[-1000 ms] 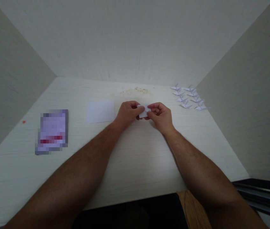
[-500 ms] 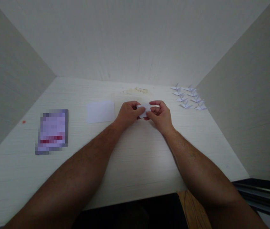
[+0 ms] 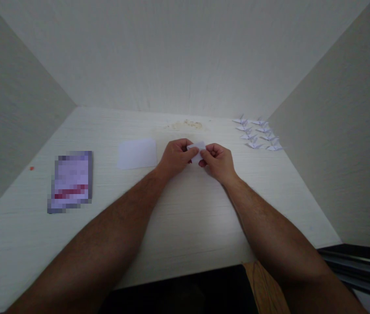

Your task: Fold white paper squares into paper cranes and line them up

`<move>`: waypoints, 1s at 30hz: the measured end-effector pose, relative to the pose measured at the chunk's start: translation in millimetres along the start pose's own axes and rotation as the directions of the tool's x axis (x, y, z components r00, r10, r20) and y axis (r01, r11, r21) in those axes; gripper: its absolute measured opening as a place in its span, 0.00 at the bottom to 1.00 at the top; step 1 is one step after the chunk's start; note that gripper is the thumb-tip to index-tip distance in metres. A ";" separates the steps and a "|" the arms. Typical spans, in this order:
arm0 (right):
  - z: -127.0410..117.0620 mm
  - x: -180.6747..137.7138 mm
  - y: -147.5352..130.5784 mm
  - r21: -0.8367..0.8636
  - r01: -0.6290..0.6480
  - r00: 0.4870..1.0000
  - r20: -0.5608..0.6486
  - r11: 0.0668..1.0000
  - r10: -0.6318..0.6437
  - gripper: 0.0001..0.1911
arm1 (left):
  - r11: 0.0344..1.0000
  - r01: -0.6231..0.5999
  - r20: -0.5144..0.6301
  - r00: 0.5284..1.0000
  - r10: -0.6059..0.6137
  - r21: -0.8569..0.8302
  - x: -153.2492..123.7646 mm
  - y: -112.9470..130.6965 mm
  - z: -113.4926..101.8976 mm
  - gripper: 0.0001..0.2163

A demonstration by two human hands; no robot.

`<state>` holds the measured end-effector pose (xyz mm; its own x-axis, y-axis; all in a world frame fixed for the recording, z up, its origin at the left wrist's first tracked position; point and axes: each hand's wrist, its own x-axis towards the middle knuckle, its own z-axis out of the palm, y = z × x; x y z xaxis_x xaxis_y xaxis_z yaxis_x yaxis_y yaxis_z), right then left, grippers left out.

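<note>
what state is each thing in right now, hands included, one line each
small folded white paper piece: held, partly hidden by fingers
left hand: pinching its left side
right hand: pinching its right side
flat white rectangular paper sheet: lying unheld
white folded-paper birds: wings spread, standing in two rows
purple rectangular object: lying down, pixelated
white wood-grain table: stained near the back wall

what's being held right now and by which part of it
A small white paper: the left hand pinches it at its left side, the right hand at its right side.
</note>
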<state>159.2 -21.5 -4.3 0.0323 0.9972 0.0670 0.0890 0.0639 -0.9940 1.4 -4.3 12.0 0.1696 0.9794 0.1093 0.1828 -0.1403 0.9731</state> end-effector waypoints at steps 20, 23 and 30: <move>-0.9 -0.3 -0.7 -0.002 0.008 0.999 -0.041 1.000 -0.008 0.12 | 1.000 -0.002 0.039 0.999 0.002 0.012 0.5 -2.7 -0.2 0.10; -2.3 1.3 2.9 -0.022 0.025 0.999 -0.030 0.999 -0.026 0.12 | 1.000 0.001 0.042 0.999 -0.002 0.010 0.2 -1.6 -0.5 0.10; -4.9 0.6 5.0 -0.064 0.057 0.998 -0.013 0.996 -0.058 0.14 | 0.999 0.033 0.041 0.999 -0.032 -0.035 -0.6 -0.6 -0.1 0.10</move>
<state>164.6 -20.8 -8.8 0.0397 0.9913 0.1253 0.1539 0.1178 -0.9810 1.1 -4.8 11.3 0.2031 0.9767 0.0697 0.1544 -0.1022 0.9827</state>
